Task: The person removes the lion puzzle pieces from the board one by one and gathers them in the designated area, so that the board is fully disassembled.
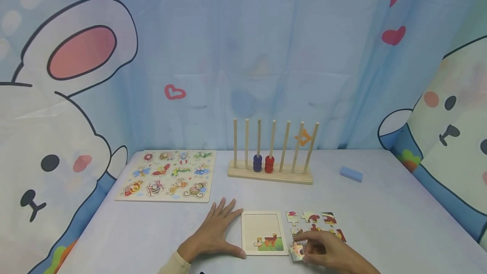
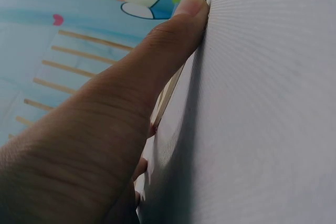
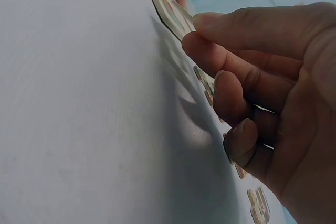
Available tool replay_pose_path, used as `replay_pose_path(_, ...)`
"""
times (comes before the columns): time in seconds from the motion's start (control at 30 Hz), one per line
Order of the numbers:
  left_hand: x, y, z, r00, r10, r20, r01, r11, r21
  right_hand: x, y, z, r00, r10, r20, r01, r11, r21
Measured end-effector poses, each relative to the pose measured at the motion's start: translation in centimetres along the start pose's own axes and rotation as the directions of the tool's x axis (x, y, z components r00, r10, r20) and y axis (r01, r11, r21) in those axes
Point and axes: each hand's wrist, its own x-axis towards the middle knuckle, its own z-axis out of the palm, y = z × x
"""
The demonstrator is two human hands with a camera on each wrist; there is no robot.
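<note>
A shallow wooden puzzle tray (image 1: 262, 228) lies on the table, with joined pieces showing green grass and a brown figure (image 1: 271, 242) in its lower right corner. My left hand (image 1: 218, 231) is spread flat at the tray's left side, thumb at the lower left corner and a fingertip at the upper left. In the left wrist view the thumb (image 2: 176, 30) rests against the tray's edge. My right hand (image 1: 327, 250) pinches a jigsaw piece (image 1: 296, 252) between thumb and forefinger, just outside the tray's lower right corner. The right wrist view shows its other fingers (image 3: 231, 95) curled.
Several loose jigsaw pieces (image 1: 311, 217) lie in rows right of the tray. Behind stands a wooden peg rack (image 1: 270, 176) with blue beads (image 1: 257, 163) and red beads (image 1: 269, 164). An insect puzzle board (image 1: 167, 176) lies back left, a blue block (image 1: 351, 174) back right.
</note>
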Motion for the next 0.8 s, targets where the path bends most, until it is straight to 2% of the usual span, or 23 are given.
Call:
replay_pose_path(0.47,-0.1,0.1,0.0,1.0,-0.001,-0.006,0.001,1.0,0.013,-1.0,0.8,-0.6,0.999,0.035,-0.002,-0.035,0.999,-0.03)
replay_pose_path(0.8,0.0,0.0,0.0,1.0,0.001,-0.008,-0.001,1.0,0.016,-1.0,1.0,-0.6,1.0,0.017,-0.024,-0.02,0.995,-0.1)
